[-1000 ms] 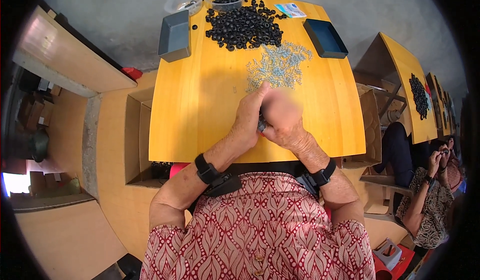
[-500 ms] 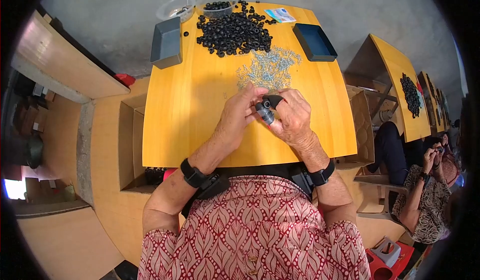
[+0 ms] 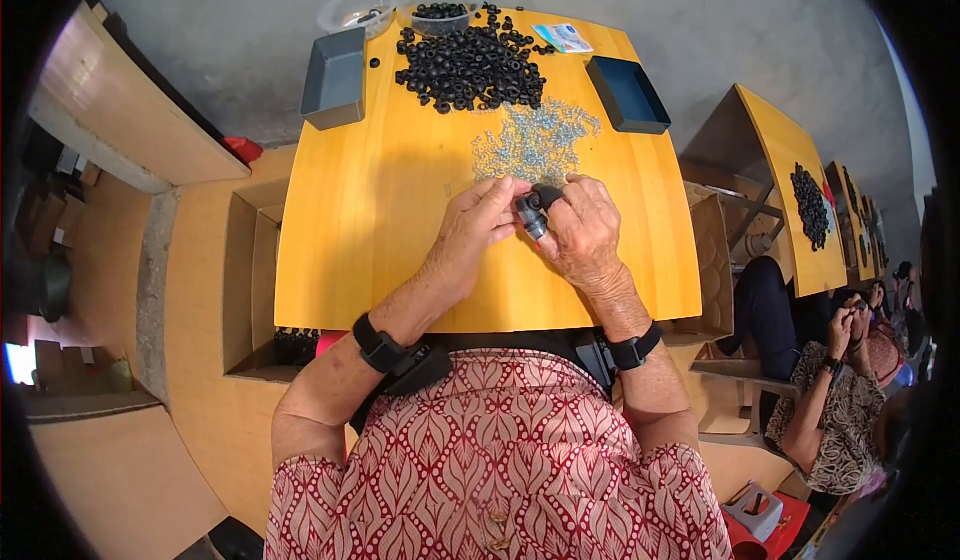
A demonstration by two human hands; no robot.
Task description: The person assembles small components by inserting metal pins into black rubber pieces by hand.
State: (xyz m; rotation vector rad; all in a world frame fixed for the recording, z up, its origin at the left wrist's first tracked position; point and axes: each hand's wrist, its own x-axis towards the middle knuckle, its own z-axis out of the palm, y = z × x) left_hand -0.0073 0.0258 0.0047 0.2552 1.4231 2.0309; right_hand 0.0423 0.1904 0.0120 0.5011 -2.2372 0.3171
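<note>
Head view: Near the centre of the frame, a small black piece (image 3: pixel 532 201) comes into sight above a yellow table (image 3: pixel 380 260), where a second ago clasped hands mostly hid the spot. The right hand (image 3: pixel 587 232) pinches it between thumb and finger; the left hand (image 3: pixel 466 230) curls close beside, its grip impossible to tell. The piece appears to be mid-handling, below scattered clear bits (image 3: pixel 535 138) and heaped black rings (image 3: pixel 468 68).
</note>
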